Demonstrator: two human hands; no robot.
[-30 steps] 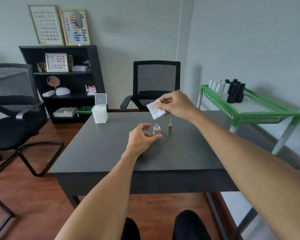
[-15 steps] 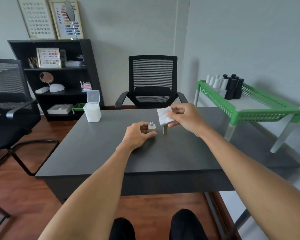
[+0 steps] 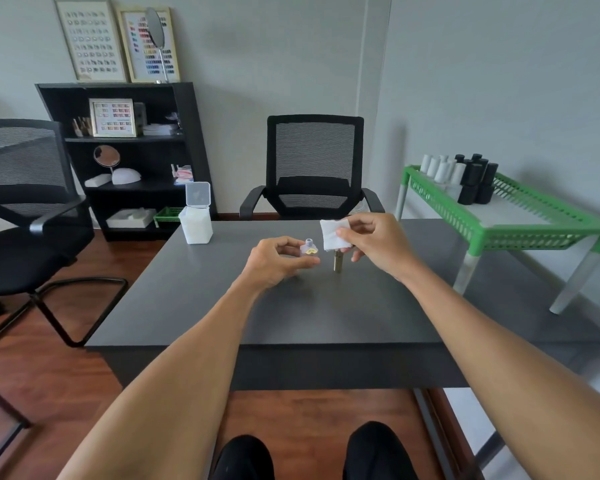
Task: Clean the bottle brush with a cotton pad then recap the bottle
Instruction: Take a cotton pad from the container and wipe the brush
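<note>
Grey walls, wood floor, black shelf, mesh chairs.

Quick headcount of the desk and room

Two hands, one cotton pad, one small bottle, one gold cap, one white pad box. Also two black chairs, two framed charts on the wall.

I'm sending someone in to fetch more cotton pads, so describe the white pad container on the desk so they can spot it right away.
Start at the dark grey desk in the middle of the room and look to its far left corner, in front of the black shelf unit. The cotton pad container stands there alone, away from both hands. It is the only boxy white tub on the desk, with a clear lid flipped up.
</note>
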